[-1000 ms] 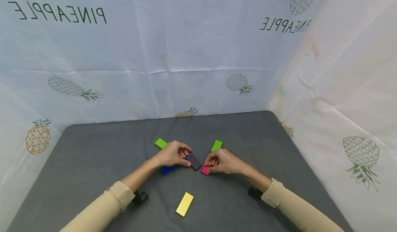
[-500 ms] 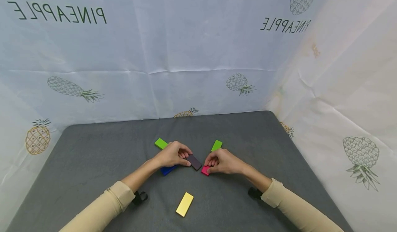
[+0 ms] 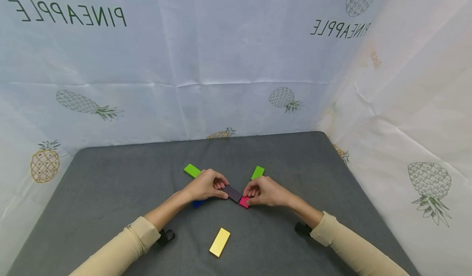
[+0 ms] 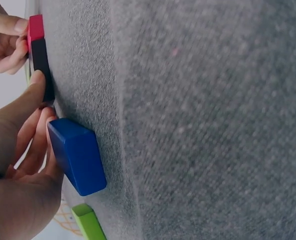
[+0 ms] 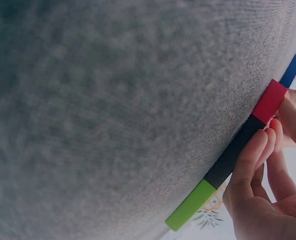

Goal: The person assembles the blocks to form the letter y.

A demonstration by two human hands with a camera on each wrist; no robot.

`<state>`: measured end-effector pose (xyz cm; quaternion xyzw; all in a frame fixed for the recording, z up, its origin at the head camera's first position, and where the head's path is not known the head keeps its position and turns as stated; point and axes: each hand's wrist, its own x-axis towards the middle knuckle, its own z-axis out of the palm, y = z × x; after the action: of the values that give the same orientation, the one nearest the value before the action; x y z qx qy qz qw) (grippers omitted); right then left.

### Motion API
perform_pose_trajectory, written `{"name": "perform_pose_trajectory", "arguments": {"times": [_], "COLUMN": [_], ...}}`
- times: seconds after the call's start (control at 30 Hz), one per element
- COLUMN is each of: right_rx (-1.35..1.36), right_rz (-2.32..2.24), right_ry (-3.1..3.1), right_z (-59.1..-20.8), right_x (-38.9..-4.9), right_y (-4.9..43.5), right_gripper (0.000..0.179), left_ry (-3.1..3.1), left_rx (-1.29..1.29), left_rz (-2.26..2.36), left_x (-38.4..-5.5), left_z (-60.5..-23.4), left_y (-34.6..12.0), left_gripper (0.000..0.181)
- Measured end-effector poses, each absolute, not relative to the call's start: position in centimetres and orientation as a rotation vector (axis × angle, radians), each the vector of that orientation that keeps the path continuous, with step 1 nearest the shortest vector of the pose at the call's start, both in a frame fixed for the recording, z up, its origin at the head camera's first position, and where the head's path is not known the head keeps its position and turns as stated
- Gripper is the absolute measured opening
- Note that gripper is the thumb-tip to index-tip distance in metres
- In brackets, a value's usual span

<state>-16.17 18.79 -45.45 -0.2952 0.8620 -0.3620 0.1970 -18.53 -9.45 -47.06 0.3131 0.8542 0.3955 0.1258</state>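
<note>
My left hand (image 3: 207, 185) pinches a dark flat block (image 3: 233, 194) between thumb and fingertips. Its right end lies right at the red block (image 3: 243, 202), whose near end my right hand (image 3: 272, 192) pinches. In the right wrist view, a dark block (image 5: 233, 155) stretches from the red block to a green block (image 5: 190, 206), close beside the right fingers. Below the left palm lies a blue block (image 4: 80, 157), mostly covered by the hand in the head view. Another green block (image 3: 192, 170) shows just behind the left hand.
A yellow block (image 3: 219, 242) lies apart, nearer the front of the grey cloth-covered table (image 3: 147, 165). White pineapple-print sheets (image 3: 228, 63) hang behind and at the sides. Both wrists wear black straps (image 3: 303, 229).
My left hand has slid the dark block slightly to the right, so its end now meets the red block. The right hand has stayed almost still.
</note>
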Motion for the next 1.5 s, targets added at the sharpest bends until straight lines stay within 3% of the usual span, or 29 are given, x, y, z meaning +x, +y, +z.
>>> {"name": "perform_pose_trajectory", "arguments": {"times": [1.5], "right_rx": [-0.825], "right_rz": [-1.001], "right_ry": [2.404], "right_z": [-45.54], "right_x": [-16.23], "right_y": [18.84], "right_gripper": [0.014], "left_ry": [2.516], "left_rx": [0.907], "left_rz": [1.133], "left_x": [-18.11], "left_z": [-47.37], "left_y": [-9.17], "left_gripper": [0.031]}}
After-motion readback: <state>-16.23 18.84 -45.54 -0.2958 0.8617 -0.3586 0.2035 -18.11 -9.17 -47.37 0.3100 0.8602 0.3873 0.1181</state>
